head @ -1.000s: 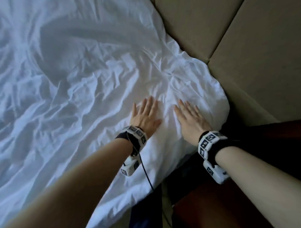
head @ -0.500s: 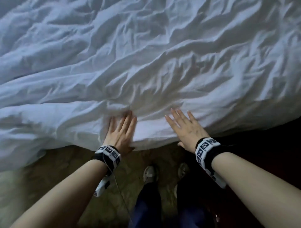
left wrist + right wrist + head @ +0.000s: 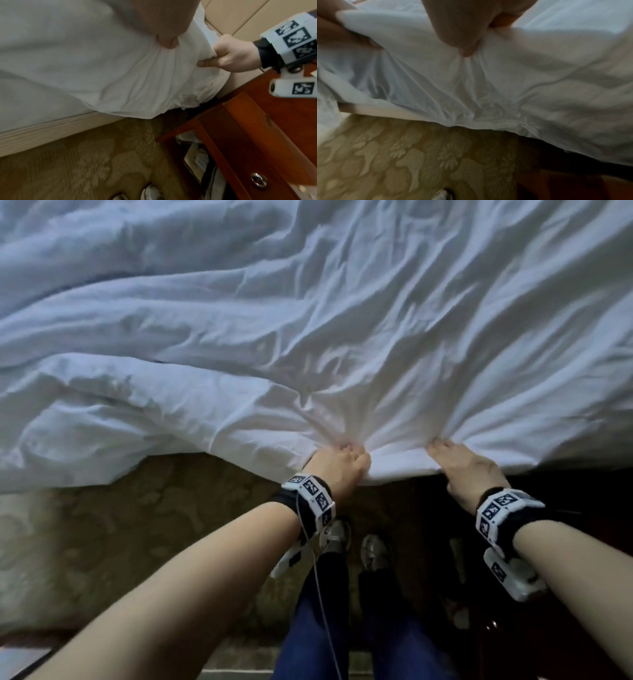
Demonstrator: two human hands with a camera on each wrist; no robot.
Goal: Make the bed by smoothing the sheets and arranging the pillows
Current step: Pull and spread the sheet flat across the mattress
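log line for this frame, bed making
step: tugging duvet edge | left hand: grips edge | right hand: grips edge | duvet: wrinkled

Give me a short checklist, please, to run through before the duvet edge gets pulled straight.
1. Left hand grips the duvet edge: ok.
2. Right hand grips the same edge: ok, thumb under the fabric in the left wrist view.
3. Duvet surface smooth: not ok, deep creases fan out from both hands.
4. Edge hangs level along the bed: not ok, it sags at the left.
5. Floor behind the shoes: cannot tell.
6. Pillows arranged: cannot tell, none in view.
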